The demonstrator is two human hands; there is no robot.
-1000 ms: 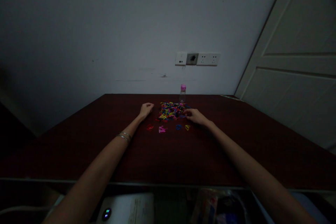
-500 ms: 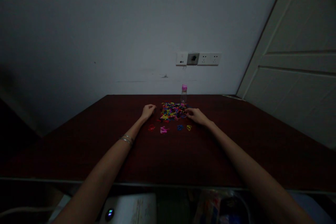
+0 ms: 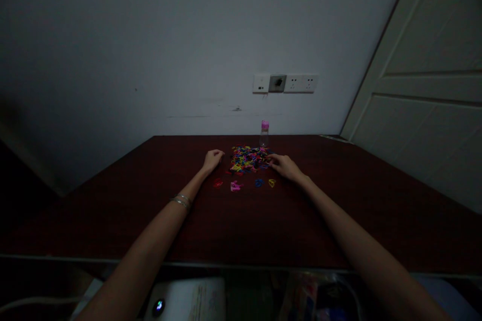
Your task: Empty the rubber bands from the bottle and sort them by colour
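A loose heap of small multicoloured loops (image 3: pixel 246 159), too small to tell whether paper clips or rubber bands, lies on the dark red table (image 3: pixel 244 230). In front of it sit separate little groups: red loops (image 3: pixel 218 183), pink loops (image 3: pixel 235 186), blue loops (image 3: pixel 258 182) and yellow loops (image 3: pixel 271 183). My left hand (image 3: pixel 213 159) rests left of the heap, fingers curled together; anything between them is hidden. At the heap's right edge, my right hand (image 3: pixel 283 166) has its thumb and forefinger apart, the tips touching the outermost loops.
Behind the heap stands a clear bottle (image 3: pixel 264 138) with a pink cap. Wall sockets (image 3: pixel 285 84) are on the wall above, and a white door (image 3: pixel 425 80) is on the right. Beneath the table's front edge are a white box (image 3: pixel 192 298) and a bag (image 3: pixel 320 296).
My right hand stays at the heap's right edge, its fingers shifting only slightly. The left hand has stayed in place, and the little groups look the same.
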